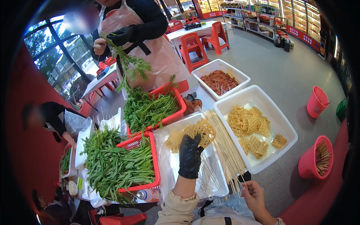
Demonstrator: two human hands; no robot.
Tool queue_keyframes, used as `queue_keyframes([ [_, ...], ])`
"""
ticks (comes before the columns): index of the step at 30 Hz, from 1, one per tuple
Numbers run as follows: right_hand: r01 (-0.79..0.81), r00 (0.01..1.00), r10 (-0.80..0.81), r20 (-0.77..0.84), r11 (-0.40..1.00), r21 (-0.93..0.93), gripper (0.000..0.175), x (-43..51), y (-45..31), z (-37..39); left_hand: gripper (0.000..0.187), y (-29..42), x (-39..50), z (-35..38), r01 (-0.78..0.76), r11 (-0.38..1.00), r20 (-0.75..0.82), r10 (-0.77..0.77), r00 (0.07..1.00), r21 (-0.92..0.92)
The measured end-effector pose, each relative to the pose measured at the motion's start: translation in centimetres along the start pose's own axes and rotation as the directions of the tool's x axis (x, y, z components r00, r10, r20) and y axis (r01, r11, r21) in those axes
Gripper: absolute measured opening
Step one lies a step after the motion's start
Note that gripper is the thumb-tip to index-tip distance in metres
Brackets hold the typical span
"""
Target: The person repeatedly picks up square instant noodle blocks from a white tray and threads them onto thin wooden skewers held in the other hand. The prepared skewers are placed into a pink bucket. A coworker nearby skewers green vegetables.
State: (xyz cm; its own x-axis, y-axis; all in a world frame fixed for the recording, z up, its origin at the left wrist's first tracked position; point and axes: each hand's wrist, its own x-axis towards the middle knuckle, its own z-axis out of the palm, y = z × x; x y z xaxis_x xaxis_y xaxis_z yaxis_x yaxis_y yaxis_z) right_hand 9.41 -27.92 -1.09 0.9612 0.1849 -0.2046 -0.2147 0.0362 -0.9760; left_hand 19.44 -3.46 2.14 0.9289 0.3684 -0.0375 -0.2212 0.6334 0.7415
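Note:
My left hand [189, 157], in a black glove, grips yellow lattice-cut food pieces [206, 131] over a plastic-lined white tray [171, 171]. More of the same pieces lie beneath or beside the glove; their edge is partly hidden. Thin skewers [208, 175] rest in that tray. Bare and lower right, my right hand [254, 195] pinches a bamboo skewer near the lower ends of a bundle of bamboo skewers [220, 137]. The bundle lies between the tray and a white tub [285, 146], which holds a heap of lattice pieces [249, 121] and some liquid.
Red baskets [157, 168] of leafy greens [126, 163] stand left. Behind is a white tub of red-brown food [220, 81]. A co-worker's gloved hand [122, 35] holds a green stalk. Pink buckets [306, 167] sit on the floor right; a spray can [146, 194] lies at the near edge.

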Motion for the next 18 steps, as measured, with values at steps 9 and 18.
queue_keyframes([
  [9, 0.093, 0.996, -0.09, 0.026, 0.991, -0.099, 0.02, -0.7, -0.2, 0.6, 0.038, 0.6, -0.5, -1.6, -0.056, 0.998, 0.0, 0.056, 0.998, -0.021],
  [18, 0.085, 0.996, -0.082, 0.026, 0.989, -0.121, 0.02, -1.1, -0.4, 1.1, 0.038, 1.2, -1.3, -2.0, -0.083, 0.996, -0.021, 0.082, 0.996, -0.017],
])
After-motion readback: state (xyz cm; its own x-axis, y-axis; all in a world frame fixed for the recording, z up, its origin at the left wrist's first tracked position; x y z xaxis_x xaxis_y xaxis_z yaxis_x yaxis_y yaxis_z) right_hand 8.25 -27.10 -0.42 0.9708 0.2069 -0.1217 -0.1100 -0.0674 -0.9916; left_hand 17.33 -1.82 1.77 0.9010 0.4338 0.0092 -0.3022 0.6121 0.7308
